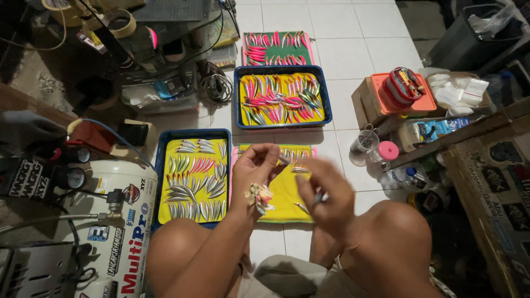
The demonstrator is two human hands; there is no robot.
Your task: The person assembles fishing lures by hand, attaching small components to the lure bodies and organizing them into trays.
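Lure [284,160], small and silvery, sits pinched in my left hand [255,172] grip above the yellow tray [284,190] on the floor, long axis pointing right toward my blurred right hand [326,193], whose grip looks closed on a thin tool [320,197].

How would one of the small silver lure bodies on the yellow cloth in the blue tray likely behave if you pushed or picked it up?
The silver lure bodies look slim, tapered and glossy, so one would probably feel light and stiff, and perhaps slippery. They lie loose on the yellow cloth in the blue tray, so a push would likely slide or spin one into its neighbours. The left hand pinches a similar piece with fingertips alone.
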